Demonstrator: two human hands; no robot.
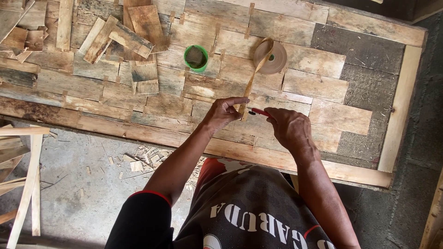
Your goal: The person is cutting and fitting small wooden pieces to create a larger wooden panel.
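My left hand (224, 113) pinches the loose end of a brown paper tape strip (253, 78) that runs from a tape roll (272, 57) lying on the patchwork wooden panel (92, 87). My right hand (288, 127) is shut on a red-handled cutting tool (258, 111), whose tip meets the strip beside my left fingers. Both hands hover just above the panel's near edge.
A green round container (196, 57) stands left of the tape roll. Loose wood veneer pieces (131, 39) are piled at the panel's upper left. Wood scraps (143, 159) litter the concrete floor, and thin wooden slats (25, 180) lean at the left.
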